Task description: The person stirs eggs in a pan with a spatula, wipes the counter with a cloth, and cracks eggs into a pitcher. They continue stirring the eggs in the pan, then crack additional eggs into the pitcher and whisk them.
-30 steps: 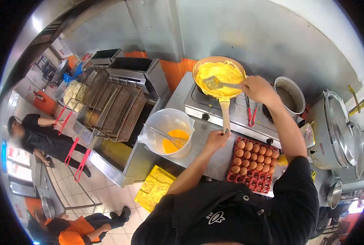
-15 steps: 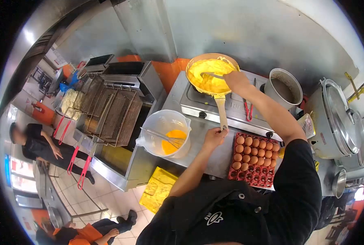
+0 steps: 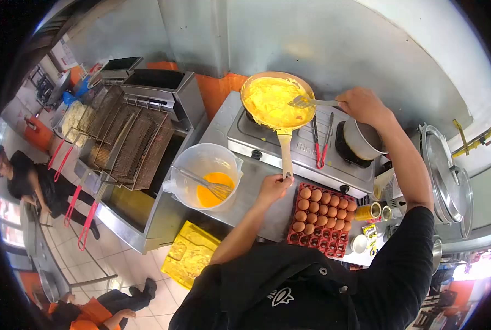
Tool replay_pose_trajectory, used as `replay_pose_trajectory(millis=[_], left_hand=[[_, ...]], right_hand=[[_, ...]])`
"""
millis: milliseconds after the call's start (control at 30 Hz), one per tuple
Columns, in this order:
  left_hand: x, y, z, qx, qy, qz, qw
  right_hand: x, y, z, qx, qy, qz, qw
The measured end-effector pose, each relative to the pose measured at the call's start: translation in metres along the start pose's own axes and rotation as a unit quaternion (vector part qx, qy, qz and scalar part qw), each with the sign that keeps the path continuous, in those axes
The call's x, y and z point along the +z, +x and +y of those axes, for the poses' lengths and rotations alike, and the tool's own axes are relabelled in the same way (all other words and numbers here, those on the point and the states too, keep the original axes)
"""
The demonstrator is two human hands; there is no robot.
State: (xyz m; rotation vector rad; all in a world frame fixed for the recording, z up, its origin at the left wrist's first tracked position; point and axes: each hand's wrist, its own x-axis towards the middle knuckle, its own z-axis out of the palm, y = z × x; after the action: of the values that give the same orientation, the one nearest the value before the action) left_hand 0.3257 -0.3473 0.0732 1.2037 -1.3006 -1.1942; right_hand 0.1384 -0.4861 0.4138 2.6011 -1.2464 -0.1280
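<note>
My left hand [image 3: 275,189] is closed around the end of the pale handle of a frying pan [image 3: 285,151], which sits on the left burner of a gas stove [image 3: 245,137]. Soft yellow scrambled eggs [image 3: 270,99] fill the pan. In my right hand [image 3: 365,105] is the handle of a grey spatula [image 3: 321,102]; its blade lies over the right side of the eggs. Red-handled tongs [image 3: 321,157] rest on the stove between the burners. Just below my right hand, a saucepan [image 3: 360,142] stands on the right burner.
A white pitcher [image 3: 182,190] holds beaten egg and a whisk [image 3: 201,181]. Brown eggs [image 3: 322,210] sit in a red tray [image 3: 317,240]. Fryer baskets [image 3: 127,143] are at left, a yellow crate [image 3: 190,256] below, a large pot [image 3: 438,176] at right. Two people are at left.
My right hand has moved right, out from over the pan, drawing the spatula toward the pan's right rim. My left hand stays on the handle. The whole view has shifted slightly.
</note>
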Motion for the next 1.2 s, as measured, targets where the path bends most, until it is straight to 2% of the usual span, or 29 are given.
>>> replay_pose_trajectory(millis=[67,167,233,367,433,467,533,600,667,800,833,867,900,1000,1100,1167,1200], left_hand=[[0.0,0.0,-0.001,-0.008,-0.032,-0.008,0.999],[-0.003,-0.001,0.016,-0.048,-0.013,0.007,0.999],[-0.003,-0.004,0.018,-0.044,-0.014,0.007,0.999],[-0.003,-0.002,0.012,-0.066,-0.036,-0.015,0.997],[-0.003,-0.006,0.022,-0.088,-0.057,-0.006,0.994],[-0.004,-0.009,0.032,-0.11,-0.078,0.003,0.991],[-0.006,-0.014,0.044,-0.124,-0.105,0.003,0.987],[-0.005,-0.013,0.042,-0.136,-0.132,0.006,0.982],[-0.006,-0.011,0.031,-0.067,-0.043,-0.006,0.997],[-0.007,-0.013,0.032,-0.075,-0.079,-0.015,0.994],[-0.01,-0.015,0.056,-0.111,-0.063,-0.007,0.992],[-0.012,-0.016,0.07,-0.147,-0.046,0.001,0.988],[-0.012,-0.015,0.063,-0.147,-0.045,0.002,0.988],[-0.007,-0.011,0.034,-0.12,0.023,-0.022,0.992],[-0.007,-0.01,0.036,-0.085,0.037,0.017,0.996],[-0.014,-0.015,0.061,-0.185,-0.066,-0.009,0.98],[-0.014,-0.015,0.064,-0.186,-0.065,-0.009,0.98]], right_hand=[[0.017,0.006,0.006,0.011,-0.024,-0.014,1.0],[0.055,0.019,0.041,-0.037,0.022,0.002,0.999],[0.067,0.029,0.056,-0.073,0.147,-0.029,0.986],[0.073,0.037,0.071,-0.07,0.221,-0.055,0.971],[0.073,0.043,0.077,0.013,0.3,-0.173,0.938],[0.077,0.046,0.082,0.014,0.301,-0.175,0.937],[0.084,0.047,0.089,0.079,0.384,-0.235,0.889],[0.087,0.046,0.093,0.079,0.404,-0.239,0.88],[0.092,0.044,0.093,0.077,0.425,-0.241,0.869],[0.1,0.042,0.102,0.096,0.472,-0.23,0.845],[0.101,0.041,0.106,0.097,0.492,-0.24,0.831],[0.102,0.041,0.109,0.096,0.492,-0.24,0.831],[0.104,0.042,0.111,0.092,0.489,-0.231,0.836],[0.102,0.046,0.103,0.084,0.473,-0.219,0.849],[0.101,0.055,0.097,0.068,0.451,-0.214,0.864],[0.102,0.057,0.093,0.06,0.442,-0.21,0.87],[0.103,0.054,0.09,0.042,0.448,-0.166,0.878]])
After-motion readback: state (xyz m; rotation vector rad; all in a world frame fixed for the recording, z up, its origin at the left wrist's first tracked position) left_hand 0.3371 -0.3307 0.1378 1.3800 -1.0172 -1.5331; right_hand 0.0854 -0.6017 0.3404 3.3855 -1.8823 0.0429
